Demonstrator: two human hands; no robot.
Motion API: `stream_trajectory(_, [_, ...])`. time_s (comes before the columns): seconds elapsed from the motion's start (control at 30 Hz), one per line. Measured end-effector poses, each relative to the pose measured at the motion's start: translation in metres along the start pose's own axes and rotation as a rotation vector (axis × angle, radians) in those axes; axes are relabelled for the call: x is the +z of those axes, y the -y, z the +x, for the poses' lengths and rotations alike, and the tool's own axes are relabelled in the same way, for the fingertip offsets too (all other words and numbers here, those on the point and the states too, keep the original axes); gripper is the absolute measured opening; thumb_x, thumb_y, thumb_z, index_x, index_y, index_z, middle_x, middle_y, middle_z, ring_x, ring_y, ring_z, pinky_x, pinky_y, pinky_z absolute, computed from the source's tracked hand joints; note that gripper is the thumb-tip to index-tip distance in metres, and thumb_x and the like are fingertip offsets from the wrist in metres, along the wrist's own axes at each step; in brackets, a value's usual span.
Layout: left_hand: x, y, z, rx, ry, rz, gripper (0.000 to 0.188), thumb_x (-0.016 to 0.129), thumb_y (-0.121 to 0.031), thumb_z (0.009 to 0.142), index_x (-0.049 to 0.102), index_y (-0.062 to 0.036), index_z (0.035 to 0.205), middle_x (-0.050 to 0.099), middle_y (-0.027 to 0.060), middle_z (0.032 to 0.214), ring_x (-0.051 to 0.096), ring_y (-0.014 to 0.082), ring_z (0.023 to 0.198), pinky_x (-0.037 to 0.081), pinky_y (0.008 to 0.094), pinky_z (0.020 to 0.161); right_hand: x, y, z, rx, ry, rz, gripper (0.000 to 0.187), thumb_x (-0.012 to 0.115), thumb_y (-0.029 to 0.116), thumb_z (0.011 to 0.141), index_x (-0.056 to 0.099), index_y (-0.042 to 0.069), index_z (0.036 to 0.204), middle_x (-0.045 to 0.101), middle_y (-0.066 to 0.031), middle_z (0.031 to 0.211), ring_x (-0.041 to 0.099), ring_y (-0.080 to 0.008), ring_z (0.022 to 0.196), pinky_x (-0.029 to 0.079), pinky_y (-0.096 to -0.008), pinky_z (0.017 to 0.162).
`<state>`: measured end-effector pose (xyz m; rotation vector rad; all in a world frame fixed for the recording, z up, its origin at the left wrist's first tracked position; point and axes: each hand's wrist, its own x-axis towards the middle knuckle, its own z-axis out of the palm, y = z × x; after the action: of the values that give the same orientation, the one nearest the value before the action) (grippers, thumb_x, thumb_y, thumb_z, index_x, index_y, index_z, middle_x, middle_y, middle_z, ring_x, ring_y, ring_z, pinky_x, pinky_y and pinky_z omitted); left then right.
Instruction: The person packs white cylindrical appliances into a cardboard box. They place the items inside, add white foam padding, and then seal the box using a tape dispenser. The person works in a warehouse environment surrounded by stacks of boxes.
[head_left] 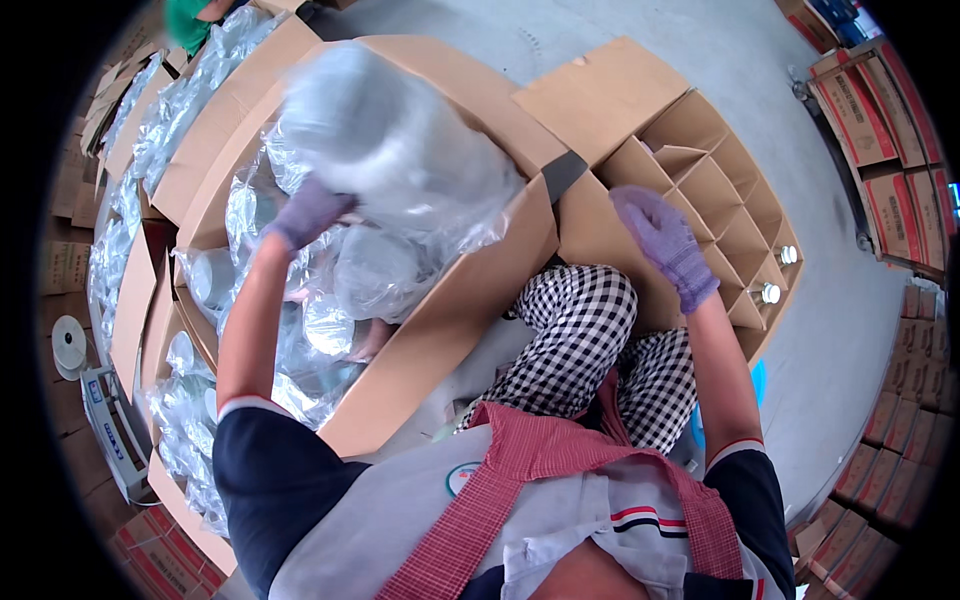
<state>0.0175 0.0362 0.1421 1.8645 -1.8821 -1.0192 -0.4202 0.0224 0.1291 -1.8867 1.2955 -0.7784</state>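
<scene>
Head view: the left hand (308,212) has its grip closed on a blurred plastic-wrapped bundle (385,140), lifted above the big carton (455,300) packed with wrapped jars. The right hand (665,245), fingers spread and empty, hovers over the divider box (720,190), whose cells are mostly open; stacked cartons (880,110) crowd the right edge.

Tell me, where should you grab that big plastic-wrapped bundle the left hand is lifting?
Probably from underneath, one hand on each side. The plastic-wrapped bundle is wide, rounded and slippery-looking, and the left hand holds only its lower left edge. The right hand is over the divided box, free to support the right side.
</scene>
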Motion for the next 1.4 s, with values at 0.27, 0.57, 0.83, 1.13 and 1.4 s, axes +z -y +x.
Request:
stream_trajectory(0.27, [0.1,0.078,0.074,0.251,0.113,0.788,0.039,0.057,-0.013,0.07,0.059,-0.0003,0.107,0.062,0.0174,0.105,0.06,0.0347,0.096,0.045,0.0364,0.09,0.084,0.126,0.108,-0.766,-0.297,-0.531,0.062,0.066,0.049,0.072,0.051,0.016,0.123,0.045,-0.0116,0.13,0.044,-0.0344,0.116,0.038,-0.0458,0.092])
stream_trajectory(0.57, [-0.025,0.025,-0.012,0.062,-0.007,-0.595,0.041,0.052,-0.014,0.085,0.049,-0.0019,0.124,0.058,0.0162,0.115,0.054,0.0284,0.11,0.042,0.0384,0.097,0.158,0.101,0.117,-0.572,0.266,-0.618,0.061,0.067,0.048,0.065,0.056,0.017,0.117,0.048,-0.0107,0.123,0.047,-0.0319,0.109,0.043,-0.0459,0.086])
stream_trajectory(0.83, [0.051,0.078,0.122,-0.137,-0.473,-0.681,0.052,0.045,-0.04,0.089,0.043,-0.0104,0.131,0.046,0.0069,0.129,0.042,0.0232,0.12,0.033,0.0359,0.099,0.198,0.045,0.103,-0.234,0.542,-0.989,0.062,0.069,0.046,0.064,0.053,0.022,0.119,0.041,-0.0051,0.125,0.039,-0.0267,0.112,0.041,-0.0463,0.082])
stream_trajectory(1.13, [0.18,0.167,0.111,0.015,-0.001,-1.115,0.063,0.032,-0.052,0.091,0.036,-0.0072,0.135,0.05,0.0125,0.125,0.05,0.0253,0.113,0.039,0.0366,0.098,0.196,0.045,0.098,-0.278,0.461,-0.851,0.07,0.072,0.043,0.062,0.05,0.016,0.122,0.038,-0.0079,0.128,0.038,-0.0289,0.114,0.039,-0.046,0.084])
stream_trajectory(1.4, [0.194,0.116,0.116,0.221,-0.02,0.024,0.054,0.039,-0.038,0.092,0.036,-0.008,0.137,0.042,0.0101,0.136,0.04,0.0246,0.125,0.026,0.0329,0.108,0.199,0.035,0.091,-0.222,0.403,-0.845,0.062,0.068,0.039,0.065,0.05,0.02,0.122,0.039,-0.0078,0.127,0.036,-0.0306,0.114,0.037,-0.0474,0.082])
